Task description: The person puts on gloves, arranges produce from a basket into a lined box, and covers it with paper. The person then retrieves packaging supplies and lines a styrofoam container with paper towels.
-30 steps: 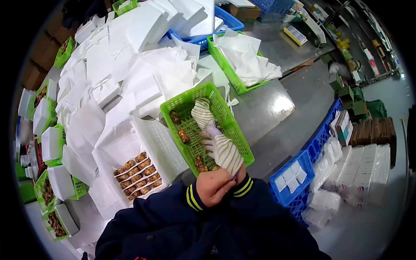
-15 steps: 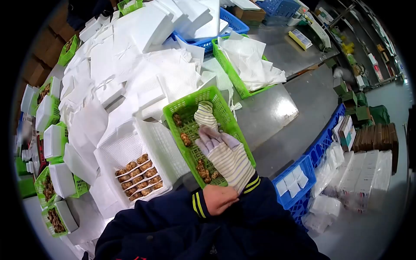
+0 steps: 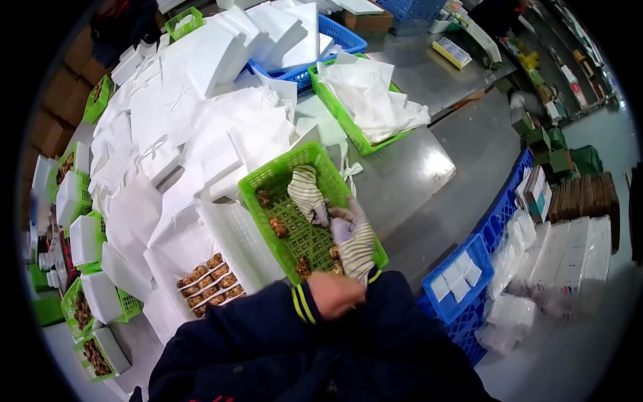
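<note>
My right hand (image 3: 351, 234) wears a white-and-yellow striped glove with pale purple fingers. It is over the near right side of a green plastic basket (image 3: 258, 218), fingers loosely extended and holding nothing visible. My bare left hand (image 3: 337, 295) is closed at the right wrist, gripping the cuff of the worn glove; its fingertips are mostly hidden. A second striped glove (image 3: 307, 193) lies loose in the basket. Several brown, knobbly mushroom-like pieces (image 3: 277, 227) lie there too. Left of the basket, a white foam box (image 3: 234, 234) holds rows of similar brown pieces (image 3: 211, 283) between white strips.
White sheets and foam lids (image 3: 221, 127) cover the table's left. Another green basket (image 3: 358, 137) holds white paper beyond mine. Small green baskets (image 3: 84, 318) of brown pieces line the left edge. A blue crate (image 3: 445, 311) stands at the right. A person (image 3: 124, 30) is at top left.
My right hand has swung from the basket's middle toward its right side, its fingers now pointing away from me. More of the loose glove shows. The whole view has shifted slightly.
</note>
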A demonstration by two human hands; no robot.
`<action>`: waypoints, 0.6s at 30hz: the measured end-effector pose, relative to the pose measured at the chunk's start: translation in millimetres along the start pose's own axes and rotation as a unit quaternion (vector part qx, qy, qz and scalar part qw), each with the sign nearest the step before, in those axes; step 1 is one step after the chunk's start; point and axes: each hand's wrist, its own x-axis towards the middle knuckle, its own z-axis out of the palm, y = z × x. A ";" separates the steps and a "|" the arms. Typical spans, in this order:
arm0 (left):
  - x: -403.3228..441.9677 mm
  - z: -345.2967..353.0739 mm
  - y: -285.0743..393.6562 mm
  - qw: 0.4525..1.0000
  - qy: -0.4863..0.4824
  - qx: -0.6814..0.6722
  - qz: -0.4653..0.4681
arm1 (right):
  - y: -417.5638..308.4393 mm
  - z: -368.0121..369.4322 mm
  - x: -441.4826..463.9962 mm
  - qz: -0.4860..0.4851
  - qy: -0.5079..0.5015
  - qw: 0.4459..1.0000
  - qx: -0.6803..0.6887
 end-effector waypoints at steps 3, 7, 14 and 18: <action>11.5 -28.3 -72.1 0.945 0.217 0.074 -0.235 | -45.6 -26.3 -13.2 0.100 0.042 0.991 -0.077; 11.2 -67.4 -210.2 0.817 0.387 0.085 -0.420 | -54.8 -30.4 -53.3 0.146 0.018 0.985 -0.091; 14.1 -57.8 -192.4 0.854 0.375 -0.155 -0.327 | -40.1 -30.7 -78.5 0.230 -0.047 0.972 -0.029; -11.2 -48.1 -76.8 0.906 0.389 0.094 -0.142 | -55.9 -24.3 -68.7 0.307 -0.079 0.947 0.044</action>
